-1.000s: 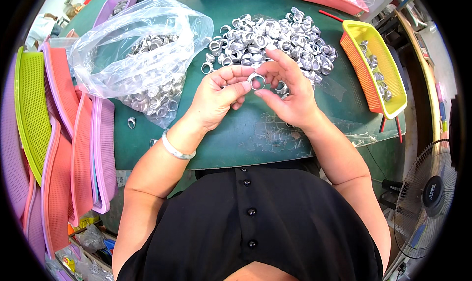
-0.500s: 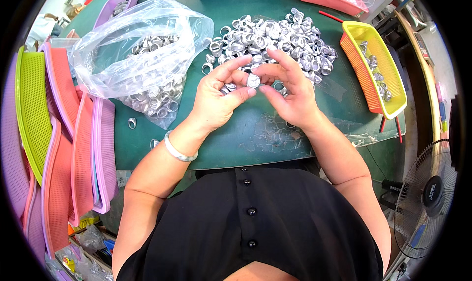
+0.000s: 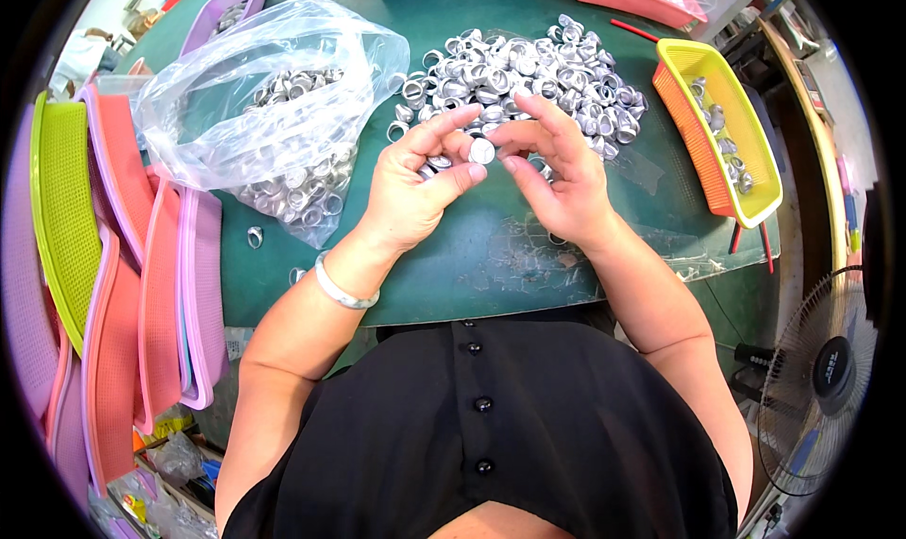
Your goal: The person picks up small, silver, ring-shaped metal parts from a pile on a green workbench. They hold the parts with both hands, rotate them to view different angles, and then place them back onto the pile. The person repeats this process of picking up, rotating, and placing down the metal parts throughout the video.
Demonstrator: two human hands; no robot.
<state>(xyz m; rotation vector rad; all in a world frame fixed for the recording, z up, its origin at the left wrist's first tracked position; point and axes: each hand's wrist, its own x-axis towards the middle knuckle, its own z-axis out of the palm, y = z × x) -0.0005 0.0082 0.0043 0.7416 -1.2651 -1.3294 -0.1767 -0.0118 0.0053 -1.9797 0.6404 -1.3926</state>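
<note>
Between thumb and fingers, my left hand [image 3: 408, 182] pinches a silver-grey ring [image 3: 481, 151] with a round, flat face turned up. More rings [image 3: 436, 164] show in the gap behind that thumb; whether they lie in the palm or on the table I cannot tell. My right hand [image 3: 566, 180] is at the ring's right side, fingers bent and apart. One of its fingertips is at the ring's upper edge, while its thumb stands a little off it. Just beyond both hands spreads a heap of similar rings [image 3: 528, 72] on the green table [image 3: 453, 256].
Left of the heap, a clear plastic bag [image 3: 363, 43] holds many rings. A yellow and orange basket [image 3: 694, 143] with several rings stands at the right. Stacked coloured baskets [image 3: 113, 350] line the left side. A fan [image 3: 830, 369] stands at lower right; one loose ring [image 3: 255, 237] lies near the bag.
The pinched ring has shifted slightly left and its round face is tilted differently. My right thumb has drawn slightly away from it. The heap and baskets look the same.
</note>
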